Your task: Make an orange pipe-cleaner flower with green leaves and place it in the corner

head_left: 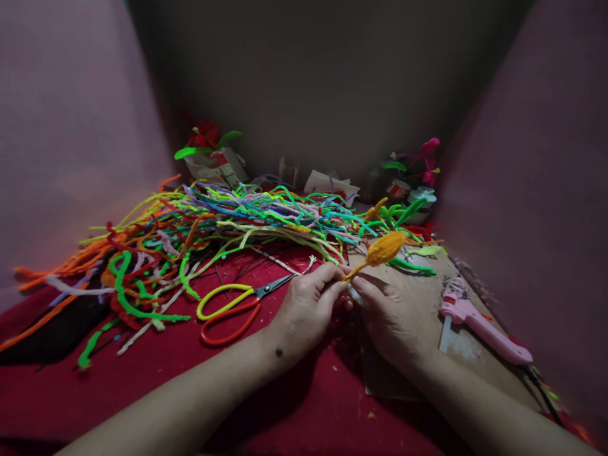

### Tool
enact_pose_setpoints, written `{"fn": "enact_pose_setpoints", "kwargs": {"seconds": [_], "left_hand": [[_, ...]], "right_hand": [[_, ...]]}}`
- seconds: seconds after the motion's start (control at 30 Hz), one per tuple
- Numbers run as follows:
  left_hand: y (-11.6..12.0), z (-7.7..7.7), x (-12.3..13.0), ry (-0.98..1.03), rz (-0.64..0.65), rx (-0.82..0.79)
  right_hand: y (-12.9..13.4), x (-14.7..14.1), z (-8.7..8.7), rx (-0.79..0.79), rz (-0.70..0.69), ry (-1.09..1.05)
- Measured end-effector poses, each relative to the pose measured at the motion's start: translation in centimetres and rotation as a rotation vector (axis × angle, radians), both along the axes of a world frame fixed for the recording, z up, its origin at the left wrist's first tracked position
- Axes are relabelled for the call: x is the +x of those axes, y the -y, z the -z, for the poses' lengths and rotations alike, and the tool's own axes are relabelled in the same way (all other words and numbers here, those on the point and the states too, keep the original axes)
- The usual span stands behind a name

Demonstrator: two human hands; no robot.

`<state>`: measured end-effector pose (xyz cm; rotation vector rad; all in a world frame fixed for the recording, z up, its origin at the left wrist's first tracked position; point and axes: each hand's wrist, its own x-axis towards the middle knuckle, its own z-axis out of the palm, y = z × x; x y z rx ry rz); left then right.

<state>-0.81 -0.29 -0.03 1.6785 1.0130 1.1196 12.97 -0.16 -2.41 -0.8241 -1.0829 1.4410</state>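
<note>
An orange-yellow pipe-cleaner petal [384, 248] with a twisted stem tilts up to the right between my hands. My left hand [316, 297] pinches the lower end of its stem with thumb and fingers. Close against it, my right hand [384, 313] also has its thumb and fingers closed at the stem; the fingertips are partly hidden. Scissors [232, 310] with one yellow and one red handle lie left of my left hand, their blades running towards it. To the right of my right hand a pink glue gun [479, 323] lies on a brown board [403, 380].
A large heap of colourful pipe cleaners [266, 212] spreads across the back and left of the red cloth [294, 405]. Behind it stand a red flower [205, 135], a pink flower [429, 149] and a white-lidded jar [422, 197]. Green leaf pieces [413, 266] lie by the board's far edge.
</note>
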Motion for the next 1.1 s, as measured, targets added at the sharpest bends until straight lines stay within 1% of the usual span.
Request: {"fn": "enact_pose_setpoints", "kwargs": {"seconds": [0.13,0.23,0.33,0.4,0.5,0.6,0.67,0.7,0.77,0.8,0.87,0.93,0.97,1.0,1.03,1.07,1.1], "left_hand": [[0.1,-0.5,0.3,0.196,0.05,-0.173],[0.0,-0.6,0.3,0.351,0.095,-0.396],[-0.2,-0.4,0.0,0.465,0.194,-0.581],[-0.4,-0.2,-0.3,0.519,0.252,-0.644],[-0.7,0.0,-0.8,0.54,0.301,-0.711],[-0.8,-0.1,-1.0,0.521,0.33,-0.724],[-0.7,-0.2,-0.8,0.454,0.317,-0.667],[-0.6,-0.3,-0.7,0.389,0.296,-0.623],[-0.3,-0.3,-0.4,0.204,0.208,-0.466],[-0.1,-0.2,-0.3,0.089,0.15,-0.334],[0.2,0.2,-0.3,-0.172,0.043,0.005],[0.4,0.8,-0.5,-0.449,-0.013,0.306],[0.4,1.0,-0.7,-0.571,-0.02,0.396],[0.4,1.2,-0.8,-0.664,-0.026,0.447],[0.4,1.4,-0.9,-0.716,-0.025,0.467],[0.3,1.5,-1.0,-0.722,-0.019,0.468],[0.3,1.4,-1.1,-0.686,-0.012,0.454]], "right_hand": [[0.0,0.1,-0.1,0.041,-0.021,0.004],[-0.1,0.2,0.0,0.041,-0.008,0.015],[-0.3,0.3,0.1,0.026,-0.018,0.017],[-0.5,0.3,0.2,0.01,-0.036,0.01],[-0.5,0.3,0.1,-0.026,-0.063,-0.016],[-0.5,0.2,0.1,-0.045,-0.081,-0.038],[-0.4,0.0,0.2,-0.048,-0.096,-0.057],[-0.4,0.0,0.3,-0.049,-0.105,-0.069],[-0.3,-0.1,0.5,-0.046,-0.103,-0.095],[-0.3,-0.1,0.6,-0.042,-0.085,-0.101],[-0.3,-0.1,0.8,-0.045,-0.029,-0.104],[-0.3,0.0,1.0,-0.062,0.0,-0.093],[-0.3,0.0,1.1,-0.069,0.003,-0.081],[-0.3,0.0,1.1,-0.071,0.004,-0.066],[-0.3,0.0,1.2,-0.065,0.006,-0.048],[-0.2,-0.1,1.1,-0.054,0.006,-0.027],[-0.1,-0.1,1.0,-0.041,0.002,-0.011]]}}
